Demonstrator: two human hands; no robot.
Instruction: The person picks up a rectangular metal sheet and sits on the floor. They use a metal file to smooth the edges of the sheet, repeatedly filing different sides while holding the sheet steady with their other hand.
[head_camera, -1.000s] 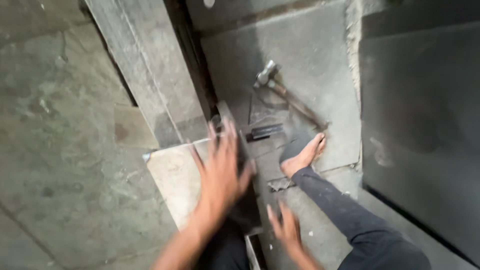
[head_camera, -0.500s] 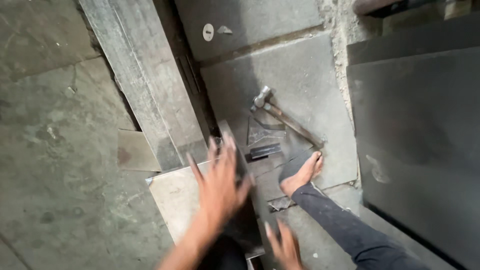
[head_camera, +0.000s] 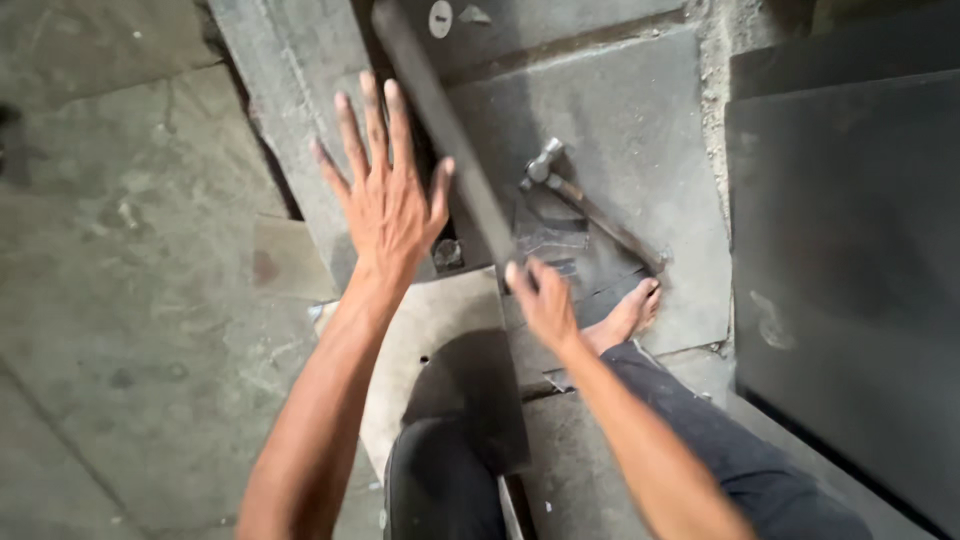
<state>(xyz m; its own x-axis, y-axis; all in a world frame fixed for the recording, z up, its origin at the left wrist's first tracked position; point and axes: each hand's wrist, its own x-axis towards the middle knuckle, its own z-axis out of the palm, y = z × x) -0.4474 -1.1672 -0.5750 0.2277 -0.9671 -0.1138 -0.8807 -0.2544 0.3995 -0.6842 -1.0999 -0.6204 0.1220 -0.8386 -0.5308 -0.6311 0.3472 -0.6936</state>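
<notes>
Left hand (head_camera: 385, 205) risen, fingers spread, right hand (head_camera: 545, 300) gripping dark bar (head_camera: 445, 130)

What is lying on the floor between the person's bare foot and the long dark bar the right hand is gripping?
In the head view, a metal-headed hammer with a wooden handle lies on the grey stone slab, between the bare foot and the long dark bar.

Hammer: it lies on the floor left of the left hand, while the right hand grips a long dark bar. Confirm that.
Wrong side. In the head view the hammer lies right of the left hand, near the bare foot. The right hand does grip the bar.
</notes>
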